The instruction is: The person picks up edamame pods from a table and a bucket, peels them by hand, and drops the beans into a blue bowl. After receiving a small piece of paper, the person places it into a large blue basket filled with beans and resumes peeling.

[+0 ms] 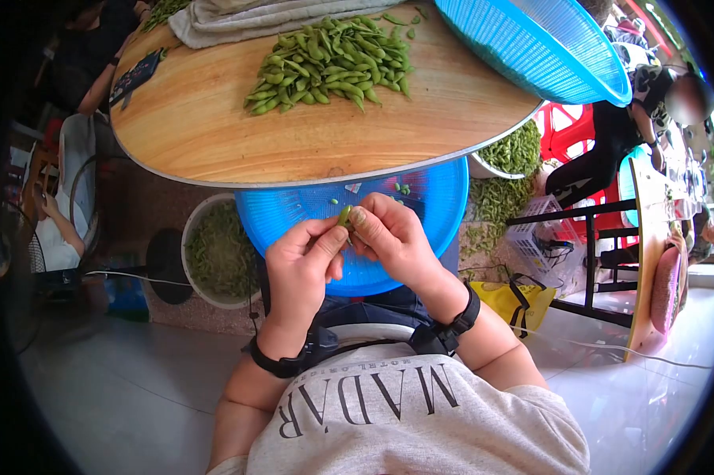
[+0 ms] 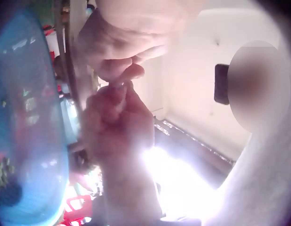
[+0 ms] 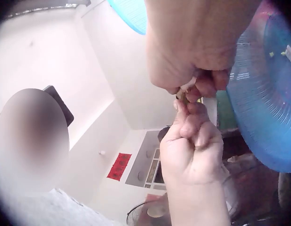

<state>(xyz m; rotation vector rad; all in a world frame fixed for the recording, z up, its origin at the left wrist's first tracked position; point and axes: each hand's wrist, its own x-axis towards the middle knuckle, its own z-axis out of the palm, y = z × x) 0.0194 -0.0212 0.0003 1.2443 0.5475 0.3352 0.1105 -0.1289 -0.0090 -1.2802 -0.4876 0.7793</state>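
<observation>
A small green bean pod [image 1: 344,215] was held between the two hands, above a wide, round blue plastic basin [image 1: 250,226]. The left hand [image 1: 300,257] pinched it between thumb and curled fingers; the right hand [image 1: 395,239] gripped it from the other side. A few small green beans [image 1: 404,190] lay in the basin. Forward of it, a heap of green pods [image 1: 325,63] rested on a curved-edged wooden tabletop [image 1: 191,119], near a light blue plastic basket [image 1: 531,47]. Left of the basin stood a round whitish bucket [image 1: 186,255] holding green plant matter [image 1: 222,253]
</observation>
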